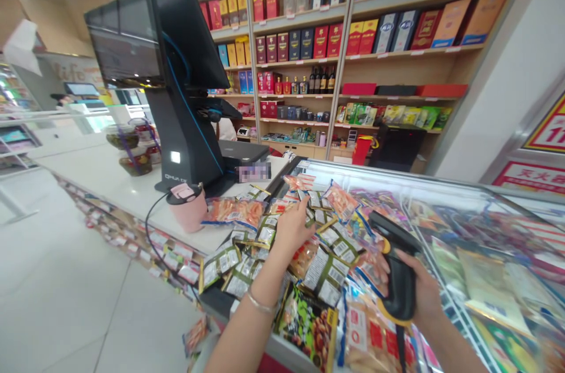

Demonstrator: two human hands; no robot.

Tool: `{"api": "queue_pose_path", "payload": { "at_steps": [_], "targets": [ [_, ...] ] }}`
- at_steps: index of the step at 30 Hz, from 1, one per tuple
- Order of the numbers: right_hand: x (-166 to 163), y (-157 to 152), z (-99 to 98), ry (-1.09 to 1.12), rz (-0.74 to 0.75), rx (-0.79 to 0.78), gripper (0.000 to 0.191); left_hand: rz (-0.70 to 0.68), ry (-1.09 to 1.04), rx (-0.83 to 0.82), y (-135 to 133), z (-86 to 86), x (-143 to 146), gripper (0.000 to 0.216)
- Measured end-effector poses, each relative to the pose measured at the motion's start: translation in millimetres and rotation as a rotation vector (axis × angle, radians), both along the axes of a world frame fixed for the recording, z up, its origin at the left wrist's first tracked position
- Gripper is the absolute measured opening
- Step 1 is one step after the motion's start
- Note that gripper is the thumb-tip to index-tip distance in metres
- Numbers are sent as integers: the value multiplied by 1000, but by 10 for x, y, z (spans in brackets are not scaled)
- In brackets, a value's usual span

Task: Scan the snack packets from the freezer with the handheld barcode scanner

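My right hand (424,290) is wrapped round the grip of a black and yellow barcode scanner (399,270), whose head points up and to the left over the packets. My left hand (293,226) rests among a heap of small snack packets (324,273), fingers stretched forward across them; nothing shows in its grasp. Beneath the left forearm lies a dark green and black snack bag (306,326). A larger clear bag with red and blue print (368,326) sits below the scanner. The palm of my left hand is hidden.
Left of the heap stand a pink cup (188,208) with a black lid and a black checkout terminal (185,120). A glass-topped freezer (468,208) holds bags on the right. Shelves of boxed goods (295,46) line the back. One packet (195,335) hangs low by the counter.
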State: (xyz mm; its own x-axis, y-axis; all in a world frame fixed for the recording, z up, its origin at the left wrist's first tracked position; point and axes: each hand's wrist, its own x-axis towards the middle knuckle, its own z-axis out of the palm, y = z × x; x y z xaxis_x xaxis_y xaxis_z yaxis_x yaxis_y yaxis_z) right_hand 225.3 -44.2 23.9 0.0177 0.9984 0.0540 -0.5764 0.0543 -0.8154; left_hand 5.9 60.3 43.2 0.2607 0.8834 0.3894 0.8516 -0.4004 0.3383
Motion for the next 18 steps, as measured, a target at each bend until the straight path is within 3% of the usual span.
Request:
{"api": "queue_pose_path", "payload": {
  "at_steps": [8, 14, 18],
  "targets": [
    [16, -4, -6, -1, 13, -1, 24, 176, -429, 203, 40, 5, -30, 36],
    [33, -8, -22, -23, 29, -5, 28, 80, -699, 193, 64, -31, 5, 33],
    [26, -8, -12, -16, 19, 1, 29, 22, -724, 201, 92, -74, 56, 44]
  ]
}}
